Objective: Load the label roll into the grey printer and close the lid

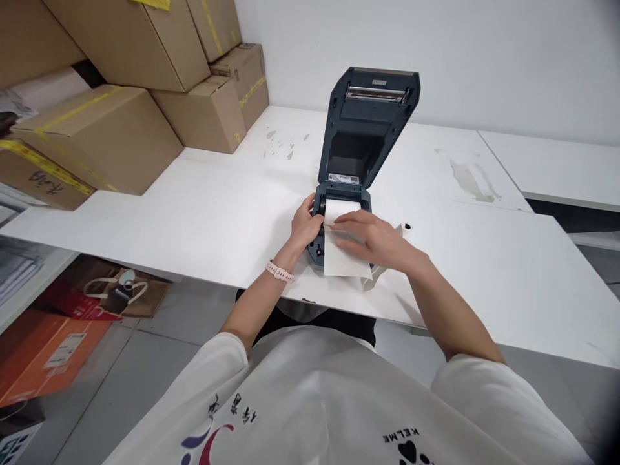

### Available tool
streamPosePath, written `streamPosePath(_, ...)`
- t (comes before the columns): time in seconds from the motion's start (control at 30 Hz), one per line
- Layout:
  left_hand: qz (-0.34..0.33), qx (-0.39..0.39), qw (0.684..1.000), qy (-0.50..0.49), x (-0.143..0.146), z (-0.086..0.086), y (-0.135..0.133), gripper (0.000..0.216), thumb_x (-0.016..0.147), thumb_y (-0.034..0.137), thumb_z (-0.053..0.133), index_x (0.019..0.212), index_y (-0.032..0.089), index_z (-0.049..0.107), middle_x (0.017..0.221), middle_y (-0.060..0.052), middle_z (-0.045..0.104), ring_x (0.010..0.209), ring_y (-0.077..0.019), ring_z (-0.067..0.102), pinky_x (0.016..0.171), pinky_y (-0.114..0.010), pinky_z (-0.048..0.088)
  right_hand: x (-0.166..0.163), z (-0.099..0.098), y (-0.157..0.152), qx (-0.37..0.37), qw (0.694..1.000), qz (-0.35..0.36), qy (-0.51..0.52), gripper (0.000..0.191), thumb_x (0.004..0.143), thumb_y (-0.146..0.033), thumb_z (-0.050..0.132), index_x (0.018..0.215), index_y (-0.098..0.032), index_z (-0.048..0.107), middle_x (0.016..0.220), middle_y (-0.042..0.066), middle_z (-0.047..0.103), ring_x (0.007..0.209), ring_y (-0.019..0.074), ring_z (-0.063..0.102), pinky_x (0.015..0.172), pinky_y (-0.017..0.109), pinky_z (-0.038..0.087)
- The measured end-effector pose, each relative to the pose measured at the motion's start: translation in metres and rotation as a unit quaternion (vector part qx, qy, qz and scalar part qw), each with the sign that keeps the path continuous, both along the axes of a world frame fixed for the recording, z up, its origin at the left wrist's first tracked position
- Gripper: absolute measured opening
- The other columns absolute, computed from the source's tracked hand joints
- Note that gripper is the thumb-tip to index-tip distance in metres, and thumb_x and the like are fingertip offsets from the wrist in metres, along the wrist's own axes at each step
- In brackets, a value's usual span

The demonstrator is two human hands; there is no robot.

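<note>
A dark blue-grey label printer (361, 139) stands on the white table (203, 213) with its lid swung up. A white paper roll (341, 208) lies in its bay, and a strip of the paper (341, 261) runs out over the front toward me. My left hand (306, 226) grips the printer's left side, fingers curled round the edge. My right hand (371, 236) lies flat on the paper strip, fingers stretched out and pressing it down. A pink watch is on my left wrist.
Stacked cardboard boxes (121, 123) with yellow tape fill the table's back left. A second white table (557, 168) adjoins at the right. Below the table on the left are an orange box (43, 352) and a bag (116, 290). A small black item (407, 227) lies right of the printer.
</note>
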State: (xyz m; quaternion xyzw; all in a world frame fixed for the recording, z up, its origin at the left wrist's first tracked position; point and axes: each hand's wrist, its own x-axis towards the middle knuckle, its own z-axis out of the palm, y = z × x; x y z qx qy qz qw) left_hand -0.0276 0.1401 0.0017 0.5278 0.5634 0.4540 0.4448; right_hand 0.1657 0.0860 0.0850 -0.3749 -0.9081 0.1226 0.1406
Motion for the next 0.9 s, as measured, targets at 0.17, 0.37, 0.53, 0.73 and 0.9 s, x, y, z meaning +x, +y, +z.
streamPosePath(0.17, -0.007, -0.006, 1.000, -0.016, 0.000, 0.002, 0.002, 0.082, 0.073, 0.009, 0.056, 0.153, 0.023, 0.049, 0.148, -0.007, 0.065, 0.133, -0.0280, 0.062, 0.112, -0.040, 0.051, -0.007, -0.017, -0.029, 0.018, 0.999, -0.029, 0.015, 0.041, 0.106, -0.033, 0.042, 0.130, -0.020, 0.073, 0.139, 0.014, 0.068, 0.123, 0.0338, 0.065, 0.102, 0.053, 0.056)
streamPosePath(0.37, 0.022, 0.021, 0.999, 0.032, 0.002, 0.018, -0.035, 0.076, 0.087, 0.019, 0.054, 0.161, 0.022, 0.034, 0.171, -0.009, 0.037, 0.156, -0.0271, 0.038, 0.126, -0.043, 0.038, -0.006, -0.029, -0.032, 0.057, 0.996, -0.059, 0.034, 0.041, 0.107, -0.036, 0.043, 0.132, -0.019, 0.071, 0.138, 0.015, 0.067, 0.122, 0.0350, 0.063, 0.099, 0.056, 0.054)
streamPosePath(0.53, -0.040, 0.159, 0.975, 0.149, 0.008, 0.025, -0.099, 0.049, 0.098, 0.023, 0.047, 0.146, 0.027, 0.055, 0.160, -0.005, 0.054, 0.159, -0.0215, 0.034, 0.131, -0.045, 0.031, -0.005, -0.029, -0.033, 0.026, 0.993, -0.066, 0.095, 0.033, 0.105, -0.036, 0.048, 0.131, -0.026, 0.067, 0.134, 0.011, 0.071, 0.119, 0.0314, 0.068, 0.105, 0.055, 0.052)
streamPosePath(0.73, -0.070, 0.221, 0.944, 0.237, 0.000, 0.019, -0.117, 0.034, 0.100, 0.026, 0.047, 0.120, 0.026, 0.075, 0.140, -0.006, 0.071, 0.150, -0.0260, 0.049, 0.126, -0.052, 0.039, 0.005, -0.024, -0.040, -0.026, 0.991, -0.062, 0.117, 0.024, 0.103, -0.039, 0.054, 0.120, -0.026, 0.064, 0.139, 0.011, 0.070, 0.131, 0.0305, 0.065, 0.109, 0.053, 0.053)
streamPosePath(0.9, -0.016, 0.300, 0.896, 0.326, -0.003, 0.016, -0.115, 0.027, 0.096, 0.026, 0.056, 0.110, 0.029, 0.079, 0.123, -0.003, 0.080, 0.131, -0.0305, 0.065, 0.128, -0.066, 0.025, 0.004, -0.030, -0.047, 0.027, 0.995, -0.052, 0.083, 0.026, 0.107, -0.034, 0.048, 0.123, -0.023, 0.065, 0.146, 0.013, 0.065, 0.141, 0.0282, 0.058, 0.122, 0.060, 0.039)
